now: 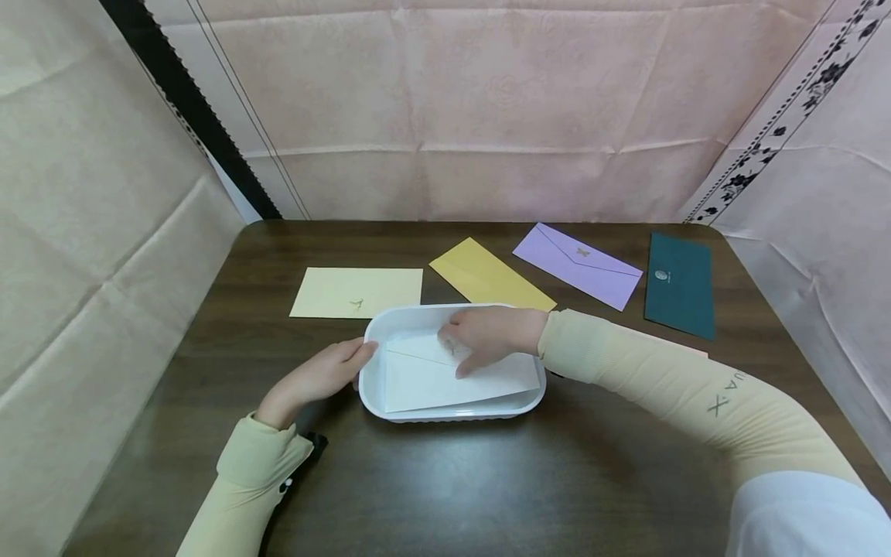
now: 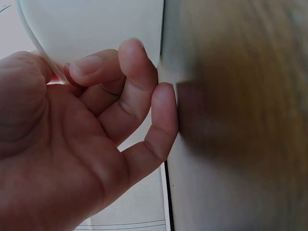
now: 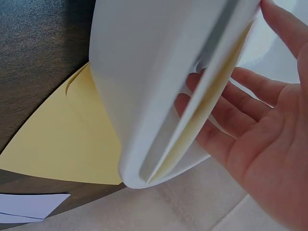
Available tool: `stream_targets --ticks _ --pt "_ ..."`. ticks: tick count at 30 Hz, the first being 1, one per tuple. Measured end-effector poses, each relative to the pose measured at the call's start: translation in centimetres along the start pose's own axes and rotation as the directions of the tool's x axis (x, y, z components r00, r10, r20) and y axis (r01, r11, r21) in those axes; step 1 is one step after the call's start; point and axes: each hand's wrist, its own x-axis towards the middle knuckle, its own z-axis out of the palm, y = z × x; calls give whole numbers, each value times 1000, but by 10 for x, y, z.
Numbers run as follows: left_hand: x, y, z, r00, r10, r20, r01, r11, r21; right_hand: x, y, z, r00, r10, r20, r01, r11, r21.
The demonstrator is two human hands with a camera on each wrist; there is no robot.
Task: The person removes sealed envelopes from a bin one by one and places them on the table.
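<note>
A white tray (image 1: 372,387) sits on the brown table, with a white envelope (image 1: 431,387) lying slightly askew inside it. At the tray's left end, my left hand (image 1: 323,375) grips the rim, thumb on top and the other fingers bent beneath; the left wrist view shows this hand (image 2: 91,120) from the palm side. Over the far part of the envelope, my right hand (image 1: 487,338) holds it by the edge. In the right wrist view, fingertips of the right hand (image 3: 260,125) reach behind the envelope's edge (image 3: 211,91), inside the tray wall (image 3: 139,96).
Behind the tray lie a pale yellow envelope (image 1: 355,286), a golden yellow envelope (image 1: 490,272), a lilac envelope (image 1: 581,267) and a dark green envelope (image 1: 680,286). A pale pink edge (image 1: 685,350) shows behind the right sleeve. Cloth hangs around the table (image 1: 445,480).
</note>
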Motion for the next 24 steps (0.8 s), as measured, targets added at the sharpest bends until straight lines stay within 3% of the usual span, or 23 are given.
stream_targets --ticks 13,24 --pt "0 2 0 1000 -7 -4 7 1000 -12 3 0 0 1000 29 12 -29 1000 10" --pt "-1 2 0 1000 -14 2 14 1000 -12 2 -1 -2 1000 -12 -11 12 999 -40"
